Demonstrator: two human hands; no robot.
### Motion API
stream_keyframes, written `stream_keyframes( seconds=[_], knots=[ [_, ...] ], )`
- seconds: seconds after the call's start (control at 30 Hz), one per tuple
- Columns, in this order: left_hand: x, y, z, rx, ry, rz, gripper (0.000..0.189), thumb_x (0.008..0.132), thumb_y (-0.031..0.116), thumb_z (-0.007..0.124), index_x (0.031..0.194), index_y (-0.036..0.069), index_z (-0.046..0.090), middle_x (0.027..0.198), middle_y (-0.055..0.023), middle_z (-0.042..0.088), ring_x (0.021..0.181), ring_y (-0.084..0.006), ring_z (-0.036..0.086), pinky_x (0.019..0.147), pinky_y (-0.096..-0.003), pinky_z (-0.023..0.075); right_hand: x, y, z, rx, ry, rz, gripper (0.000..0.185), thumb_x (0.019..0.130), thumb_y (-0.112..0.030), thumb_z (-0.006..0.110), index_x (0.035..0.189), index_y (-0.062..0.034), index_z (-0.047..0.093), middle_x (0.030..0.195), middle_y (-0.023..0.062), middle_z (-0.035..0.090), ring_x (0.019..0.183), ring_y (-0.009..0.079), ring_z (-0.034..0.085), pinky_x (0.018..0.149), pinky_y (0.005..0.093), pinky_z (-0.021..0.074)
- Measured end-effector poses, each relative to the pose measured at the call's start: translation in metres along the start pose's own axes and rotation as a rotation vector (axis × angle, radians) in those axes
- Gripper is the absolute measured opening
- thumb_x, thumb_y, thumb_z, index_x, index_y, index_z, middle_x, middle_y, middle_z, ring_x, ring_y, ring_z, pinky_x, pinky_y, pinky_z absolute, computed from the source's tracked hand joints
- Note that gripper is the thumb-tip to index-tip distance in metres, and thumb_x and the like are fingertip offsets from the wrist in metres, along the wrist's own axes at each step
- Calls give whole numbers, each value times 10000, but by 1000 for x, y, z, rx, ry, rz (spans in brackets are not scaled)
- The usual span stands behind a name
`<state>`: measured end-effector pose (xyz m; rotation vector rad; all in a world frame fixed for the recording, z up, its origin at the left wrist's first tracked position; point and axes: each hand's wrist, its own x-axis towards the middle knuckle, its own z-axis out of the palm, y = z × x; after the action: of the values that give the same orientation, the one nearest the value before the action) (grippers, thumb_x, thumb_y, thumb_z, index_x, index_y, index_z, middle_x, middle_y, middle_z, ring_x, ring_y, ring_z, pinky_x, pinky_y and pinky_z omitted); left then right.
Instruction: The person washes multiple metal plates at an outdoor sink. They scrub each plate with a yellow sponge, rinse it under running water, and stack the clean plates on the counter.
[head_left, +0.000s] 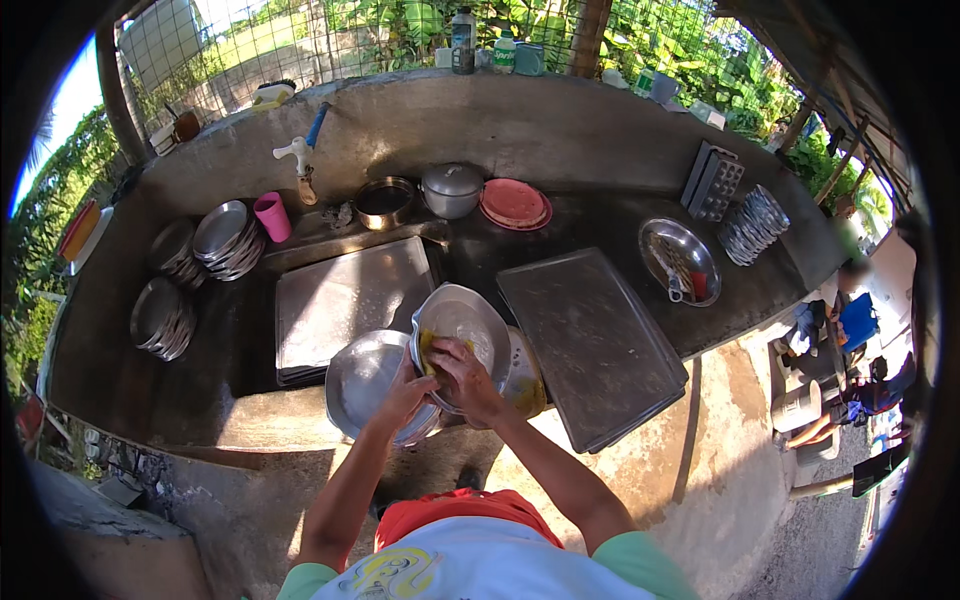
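A round metal pan (480, 319) is tilted up before me over the front edge of the sink. My left hand (405, 394) grips its near-left rim. Inside it, my right hand (466, 375) presses a yellow sponge (427, 351) against the metal; the fingers hide part of the sponge. Below and to the left sits another round metal pan (356, 379), apparently on top of others. Partly hidden behind my right hand, a pale container (523, 367) has something yellow at its near side.
Flat baking trays lie stacked in the sink (352, 307) and on the right counter (592, 345). Round tins (225, 232) are piled at left beside a pink cup (271, 217). A faucet (298, 154), lidded pot (451, 191) and metal bowl (697, 255) stand farther back. People are at far right.
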<state>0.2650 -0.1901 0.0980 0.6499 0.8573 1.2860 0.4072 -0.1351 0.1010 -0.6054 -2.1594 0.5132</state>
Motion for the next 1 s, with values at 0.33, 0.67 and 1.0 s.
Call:
stream_keyframes(
  seconds=[0.33,0.67,1.0],
  knots=[
    [8,38,60,915,-121,-45,846,625,56,626,1348,90,188,1125,-199,512,980,-302,562,817,-378,473,13,15,-27,-89,388,95,430,773,3,523,1199,-39,494,1164,162,492,1008,331,499,888,402,399],
    [30,54,51,1031,-356,-241,808,683,102,643,1327,20,162,1110,-196,502,930,-259,587,601,-340,550,31,7,-63,-286,95,-230,335,700,-71,615,1033,-107,599,981,22,584,897,225,503,773,348,402],
    [35,56,46,643,-304,-357,798,661,64,609,1350,43,208,1174,-137,467,1011,-249,512,782,-312,468,47,7,-76,-548,58,-281,313,772,-193,548,1082,-179,591,1025,-3,578,1026,237,474,879,413,366]
  ],
)
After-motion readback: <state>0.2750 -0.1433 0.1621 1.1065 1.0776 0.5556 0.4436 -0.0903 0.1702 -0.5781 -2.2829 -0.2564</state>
